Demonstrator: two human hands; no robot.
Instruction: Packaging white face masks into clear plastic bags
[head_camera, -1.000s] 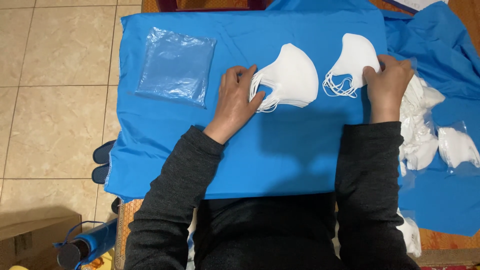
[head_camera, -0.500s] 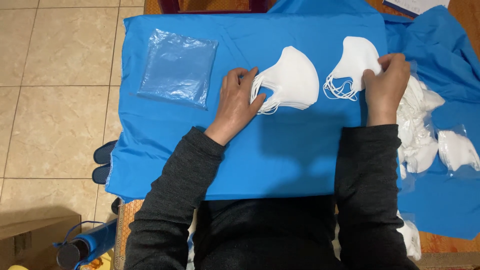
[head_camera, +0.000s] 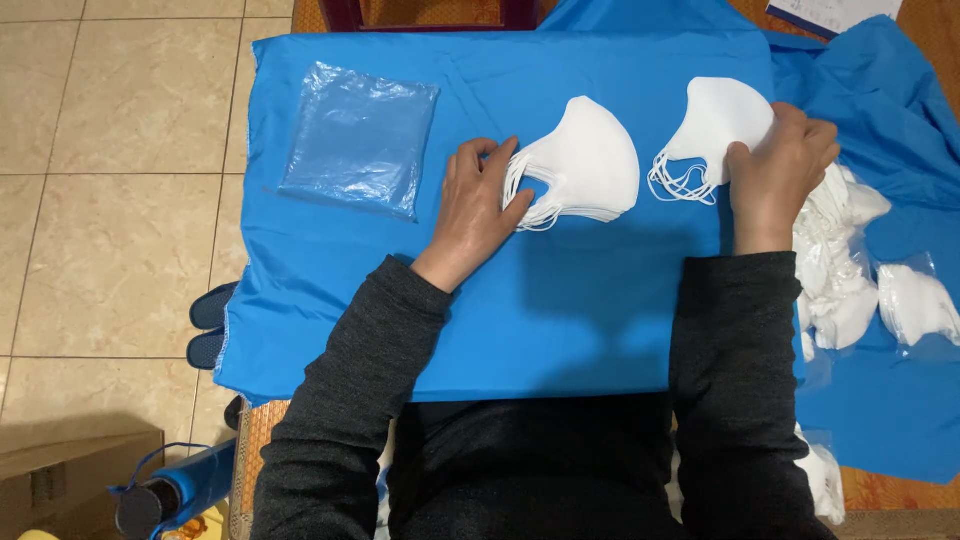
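In the head view, a blue cloth (head_camera: 560, 330) is seen spread over a work surface, with two dark-sleeved arms reaching onto it from below. The left hand (head_camera: 478, 205) is laid flat on the cloth, its fingers (head_camera: 500, 165) extended and pressed against the ear-loop side of a stack of white face masks (head_camera: 590, 160), which lies near the middle of the cloth; the hand is not closed around the stack but touches its edge with the fingers spread. The right hand (head_camera: 780, 170) is closed on a second, smaller bunch of white masks (head_camera: 715, 125), which is held by its right edge, with the thumb on top and the fingers curled beneath, while the loops hang toward the left over the cloth. The two mask stacks are kept just beside each other, apart by a narrow strip of blue. To the left, well apart from the hands, a flat pile of clear plastic bags (head_camera: 360, 140) is set on the cloth. At the right edge, a heap of loose white masks (head_camera: 835, 270) is found next to the right forearm, and a bagged mask (head_camera: 915, 305) is lying beside it. Tiled floor (head_camera: 110, 200) is visible at the left, with dark slippers (head_camera: 212, 325) at the cloth's edge.
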